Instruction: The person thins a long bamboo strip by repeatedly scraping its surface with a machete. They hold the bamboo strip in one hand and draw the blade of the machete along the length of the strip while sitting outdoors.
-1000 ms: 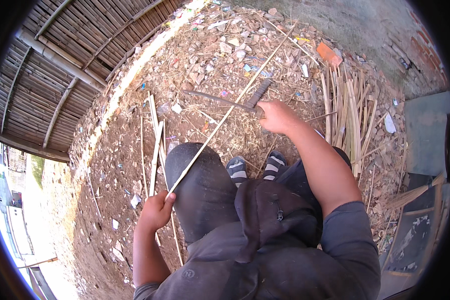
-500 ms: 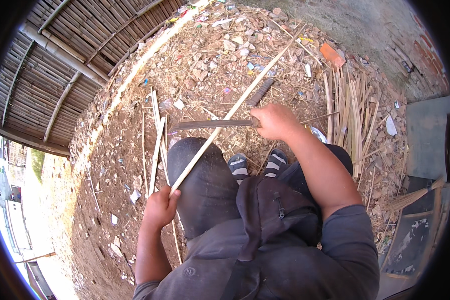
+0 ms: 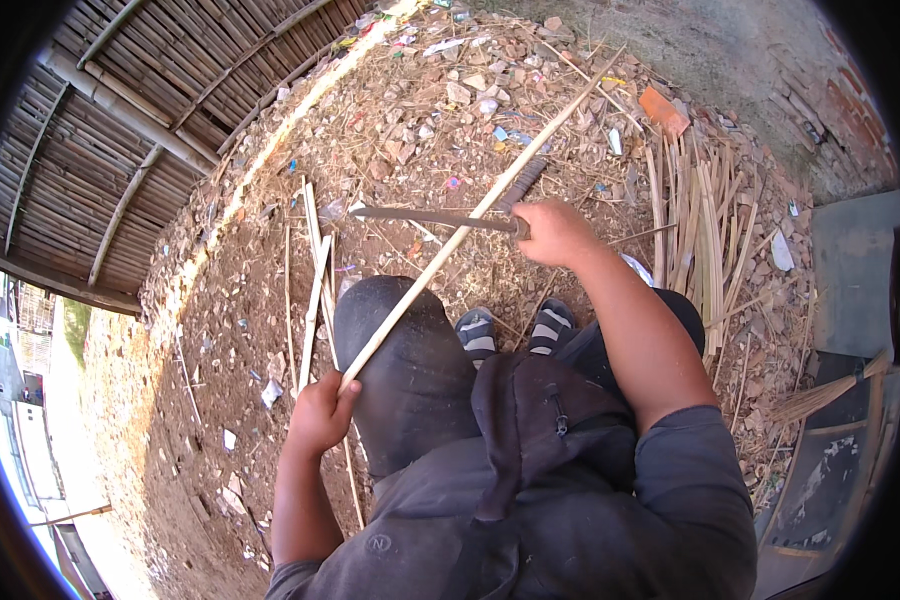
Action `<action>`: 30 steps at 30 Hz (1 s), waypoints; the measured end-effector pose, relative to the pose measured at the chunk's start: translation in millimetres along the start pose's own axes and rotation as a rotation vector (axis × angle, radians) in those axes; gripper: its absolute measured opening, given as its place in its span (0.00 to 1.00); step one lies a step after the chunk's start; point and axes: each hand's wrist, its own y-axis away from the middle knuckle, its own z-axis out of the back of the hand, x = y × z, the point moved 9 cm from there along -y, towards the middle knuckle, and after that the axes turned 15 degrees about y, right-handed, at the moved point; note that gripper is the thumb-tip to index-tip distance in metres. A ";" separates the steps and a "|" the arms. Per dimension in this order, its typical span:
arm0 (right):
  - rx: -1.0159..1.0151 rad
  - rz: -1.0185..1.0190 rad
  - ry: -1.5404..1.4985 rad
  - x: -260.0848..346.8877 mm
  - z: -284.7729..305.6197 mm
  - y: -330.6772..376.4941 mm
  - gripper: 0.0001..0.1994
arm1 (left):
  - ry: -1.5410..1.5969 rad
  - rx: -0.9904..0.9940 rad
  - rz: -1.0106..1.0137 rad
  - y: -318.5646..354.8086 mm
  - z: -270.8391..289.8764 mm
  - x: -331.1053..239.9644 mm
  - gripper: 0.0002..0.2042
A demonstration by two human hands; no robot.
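A long pale bamboo strip slants from the lower left up to the far right, crossing over my left knee. Its near end is in my left hand, closed with the thumb along the strip. My right hand is wrapped round the handle of a machete. The dark blade points left and lies across the strip, about midway along it. Just beyond my right hand a dark, ridged rod-like piece lies on the ground.
A bundle of split bamboo strips lies at the right. More loose strips lie left of my knee. Rubble and litter cover the ground ahead. A bamboo-slat panel stands at far left, a plastered wall at far right.
My right hand and the machete have moved a little farther away along the bamboo strip, and the blade has tilted. The strip's far end has shifted slightly right; my left hand stays put.
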 end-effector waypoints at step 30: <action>0.001 -0.268 -0.008 -52.7 -17.1 -1.1 0.12 | -0.145 -0.038 0.006 -1.8 0.4 1.4 0.17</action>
